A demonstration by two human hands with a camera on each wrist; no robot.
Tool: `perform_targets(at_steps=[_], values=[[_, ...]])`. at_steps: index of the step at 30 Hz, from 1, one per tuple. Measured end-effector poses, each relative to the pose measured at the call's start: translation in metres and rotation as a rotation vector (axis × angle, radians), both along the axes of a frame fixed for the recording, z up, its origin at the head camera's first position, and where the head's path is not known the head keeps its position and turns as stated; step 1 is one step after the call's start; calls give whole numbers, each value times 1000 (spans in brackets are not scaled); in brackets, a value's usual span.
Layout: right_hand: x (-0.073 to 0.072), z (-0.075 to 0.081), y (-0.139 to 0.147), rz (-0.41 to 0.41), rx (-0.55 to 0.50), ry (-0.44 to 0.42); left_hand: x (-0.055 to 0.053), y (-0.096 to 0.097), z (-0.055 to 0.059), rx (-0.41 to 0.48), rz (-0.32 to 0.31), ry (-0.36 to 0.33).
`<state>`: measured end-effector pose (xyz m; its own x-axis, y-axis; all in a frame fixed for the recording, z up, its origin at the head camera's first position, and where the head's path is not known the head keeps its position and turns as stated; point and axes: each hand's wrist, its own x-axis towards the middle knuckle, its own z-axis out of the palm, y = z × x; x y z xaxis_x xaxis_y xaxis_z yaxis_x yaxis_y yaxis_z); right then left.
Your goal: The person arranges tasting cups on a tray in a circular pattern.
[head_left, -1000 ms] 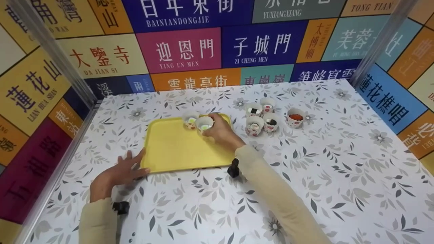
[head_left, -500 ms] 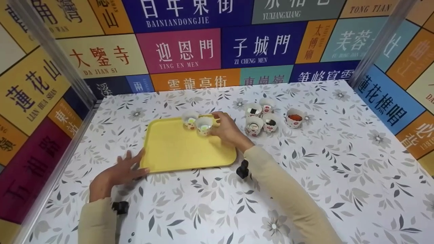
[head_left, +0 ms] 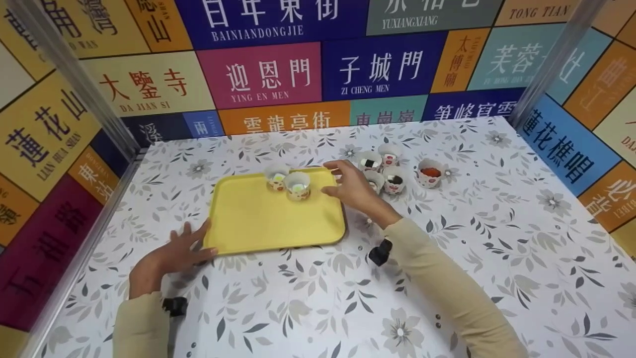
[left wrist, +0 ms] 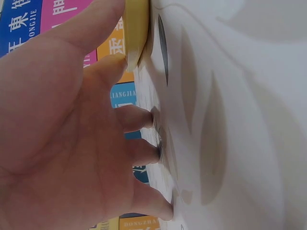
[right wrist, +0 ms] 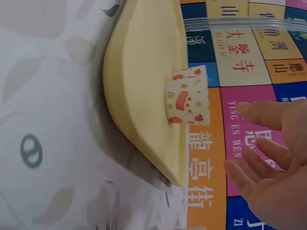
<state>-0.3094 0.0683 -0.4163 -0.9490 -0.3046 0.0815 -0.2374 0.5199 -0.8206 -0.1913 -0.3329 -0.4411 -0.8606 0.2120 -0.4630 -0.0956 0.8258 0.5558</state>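
Note:
Two small paper cups with red prints stand side by side near the far edge of the yellow tray [head_left: 258,223]: a front cup [head_left: 297,189] and a rear cup [head_left: 277,179], both with pale green-and-white pieces inside. My right hand [head_left: 357,188] hovers over the tray's far right corner, fingers spread and nothing in them; the right wrist view shows a gap between this hand and the front cup [right wrist: 187,96]. At the tray's near left corner, the thumb and index finger of my left hand [head_left: 174,254] touch the rim, while its other fingertips rest on the tablecloth [left wrist: 230,120].
Right of the tray stands a cluster of several similar cups [head_left: 394,181], partly behind my right hand. Farther right is a lone cup [head_left: 429,174] with orange-red filling. Sign-patterned panels [head_left: 271,74] wall the table at the back and both sides.
My right hand has let go of the front cup and moved right, away from it, its fingers opening. Both cups on the tray have stayed put, as has my left hand.

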Motion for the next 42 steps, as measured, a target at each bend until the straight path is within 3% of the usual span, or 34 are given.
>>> perform_targets(at_steps=[6,17,26,36,42], values=[[8,4,27,-49,-18,55,0,0,-1,2,12,-2],[14,-5,78,-157,-52,122,0,-1,-3,-2,24,-11],[4,-12,120,-280,-69,189,0,-1,-1,1,15,-5],[-5,-17,160,-414,-71,96,-2,-1,-2,10,20,-23],[-15,-24,177,-441,-55,133,-2,-2,-1,9,26,-29]])
